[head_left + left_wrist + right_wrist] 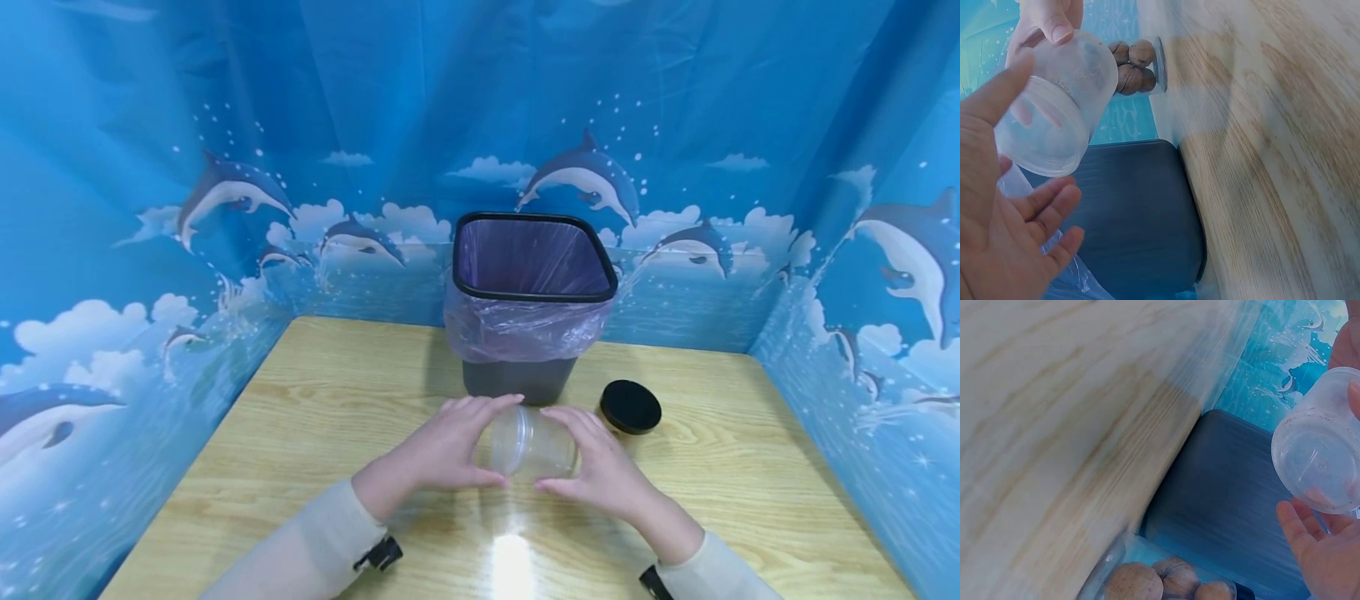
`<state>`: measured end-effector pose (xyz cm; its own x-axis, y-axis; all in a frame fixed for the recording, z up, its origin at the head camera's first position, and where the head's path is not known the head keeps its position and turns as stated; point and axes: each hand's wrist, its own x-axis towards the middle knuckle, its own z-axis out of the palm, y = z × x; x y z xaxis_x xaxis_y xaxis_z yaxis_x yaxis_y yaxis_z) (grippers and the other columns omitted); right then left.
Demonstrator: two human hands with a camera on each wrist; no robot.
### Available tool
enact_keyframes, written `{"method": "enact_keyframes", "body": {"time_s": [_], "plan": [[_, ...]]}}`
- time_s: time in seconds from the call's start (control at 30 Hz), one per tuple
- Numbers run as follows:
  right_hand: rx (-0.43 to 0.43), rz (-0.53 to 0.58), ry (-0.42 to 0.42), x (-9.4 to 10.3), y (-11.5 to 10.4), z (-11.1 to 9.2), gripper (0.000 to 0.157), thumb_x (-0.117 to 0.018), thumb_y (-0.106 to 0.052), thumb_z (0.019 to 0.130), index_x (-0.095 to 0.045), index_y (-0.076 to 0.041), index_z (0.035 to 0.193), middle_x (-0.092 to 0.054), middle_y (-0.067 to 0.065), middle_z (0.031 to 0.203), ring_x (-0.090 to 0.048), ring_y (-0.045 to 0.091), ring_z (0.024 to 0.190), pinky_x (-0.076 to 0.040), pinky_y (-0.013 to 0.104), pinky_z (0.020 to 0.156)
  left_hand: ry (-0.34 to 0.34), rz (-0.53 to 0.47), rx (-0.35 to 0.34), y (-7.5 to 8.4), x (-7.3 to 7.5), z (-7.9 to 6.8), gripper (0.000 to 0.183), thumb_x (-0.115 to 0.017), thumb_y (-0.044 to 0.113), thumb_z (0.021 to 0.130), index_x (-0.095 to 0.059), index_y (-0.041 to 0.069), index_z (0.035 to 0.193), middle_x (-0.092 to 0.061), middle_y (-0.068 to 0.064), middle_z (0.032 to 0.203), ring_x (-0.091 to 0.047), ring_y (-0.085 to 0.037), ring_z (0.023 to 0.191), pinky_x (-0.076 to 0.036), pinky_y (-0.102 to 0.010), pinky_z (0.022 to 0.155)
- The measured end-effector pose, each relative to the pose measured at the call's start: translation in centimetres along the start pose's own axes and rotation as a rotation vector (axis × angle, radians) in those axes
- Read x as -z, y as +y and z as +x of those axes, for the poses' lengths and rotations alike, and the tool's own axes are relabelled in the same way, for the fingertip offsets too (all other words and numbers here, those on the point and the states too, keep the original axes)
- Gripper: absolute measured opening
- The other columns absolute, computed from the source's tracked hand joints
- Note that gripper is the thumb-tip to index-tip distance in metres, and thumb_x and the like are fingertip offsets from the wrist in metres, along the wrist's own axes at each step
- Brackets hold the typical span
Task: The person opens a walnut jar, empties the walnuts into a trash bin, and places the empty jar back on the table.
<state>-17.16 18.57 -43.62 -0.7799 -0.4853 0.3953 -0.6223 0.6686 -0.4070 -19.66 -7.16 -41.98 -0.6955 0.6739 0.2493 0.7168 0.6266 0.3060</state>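
A clear plastic jar [546,446] lies sideways between my two hands, low over the table in front of a bin. It has no lid on it and looks empty. My left hand [450,446] holds it around the mouth end, thumb and fingers on opposite sides of the rim [1041,140]. From the other end, my right hand [603,471] grips the jar near its base [1319,459], thumb and fingers spread around it. Part of each hand is cut off in its own wrist view.
A dark bin [517,379] with a black rim and purple liner stands just behind the hands. To its right is a second jar with a black lid [630,407], holding several walnuts [1132,65]. Dolphin-printed curtains [420,108] surround the wooden table [337,375].
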Motion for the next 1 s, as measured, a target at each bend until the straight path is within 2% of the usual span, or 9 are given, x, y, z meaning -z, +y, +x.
{"method": "enact_keyframes", "body": {"time_s": [0.13,0.27,0.43,0.6,0.67,0.9,1.0], "plan": [[0.004,0.007,0.009,0.03,0.08,-0.01,0.086,-0.071,-0.061,0.066,-0.037,-0.026,0.137,-0.044,-0.004,0.134,-0.040,0.019,0.122,-0.037,0.047,0.097,-0.002,-0.003,0.078,0.23,-0.07,0.01,0.104,-0.049,0.082,0.064,-0.010,0.033,0.147,-0.050,0.003,0.132,-0.048,-0.018,0.115,-0.032,-0.044,0.100],[0.010,0.009,0.017,-0.03,0.13,-0.04,0.086,-0.073,-0.059,0.065,-0.037,-0.027,0.137,-0.044,-0.005,0.133,-0.041,0.019,0.121,-0.039,0.047,0.095,-0.029,-0.008,0.156,0.44,-0.15,0.08,0.098,-0.043,0.082,0.070,-0.018,0.027,0.147,-0.060,0.005,0.112,-0.055,-0.018,0.103,-0.033,-0.042,0.099],[0.008,0.012,0.018,-0.12,0.15,-0.06,0.086,-0.075,-0.057,0.065,-0.038,-0.027,0.137,-0.044,-0.005,0.133,-0.041,0.019,0.121,-0.040,0.048,0.093,-0.062,-0.009,0.218,0.63,-0.25,0.17,0.094,-0.036,0.082,0.073,-0.026,0.021,0.144,-0.061,0.011,0.092,-0.058,-0.014,0.087,-0.041,-0.039,0.091],[0.005,0.019,0.012,-0.13,0.13,-0.06,0.086,-0.076,-0.056,0.064,-0.038,-0.026,0.136,-0.043,-0.005,0.134,-0.041,0.018,0.121,-0.040,0.048,0.093,-0.076,-0.019,0.229,0.70,-0.39,0.20,0.094,-0.032,0.083,0.073,-0.031,0.018,0.142,-0.059,0.015,0.083,-0.056,-0.009,0.076,-0.045,-0.037,0.081],[0.008,0.019,0.012,-0.12,0.07,-0.05,0.087,-0.076,-0.055,0.064,-0.039,-0.025,0.136,-0.043,-0.005,0.134,-0.041,0.018,0.121,-0.040,0.048,0.093,-0.077,-0.023,0.227,0.74,-0.41,0.19,0.094,-0.032,0.083,0.073,-0.033,0.018,0.140,-0.058,0.015,0.081,-0.055,-0.008,0.074,-0.045,-0.037,0.083],[0.012,0.013,0.012,-0.17,0.02,-0.06,0.086,-0.075,-0.057,0.065,-0.039,-0.025,0.136,-0.044,-0.004,0.134,-0.041,0.019,0.121,-0.041,0.049,0.092,-0.077,-0.056,0.233,0.96,-0.26,0.13,0.093,-0.034,0.083,0.072,-0.036,0.017,0.138,-0.055,0.013,0.082,-0.053,-0.006,0.073,-0.046,-0.030,0.071],[0.015,0.010,0.013,-0.20,0.03,-0.07,0.086,-0.074,-0.057,0.065,-0.039,-0.025,0.136,-0.044,-0.004,0.134,-0.041,0.019,0.121,-0.041,0.049,0.092,-0.073,-0.066,0.227,0.94,-0.29,0.12,0.092,-0.035,0.082,0.072,-0.036,0.018,0.138,-0.055,0.012,0.084,-0.052,-0.006,0.074,-0.046,-0.030,0.070]]}}
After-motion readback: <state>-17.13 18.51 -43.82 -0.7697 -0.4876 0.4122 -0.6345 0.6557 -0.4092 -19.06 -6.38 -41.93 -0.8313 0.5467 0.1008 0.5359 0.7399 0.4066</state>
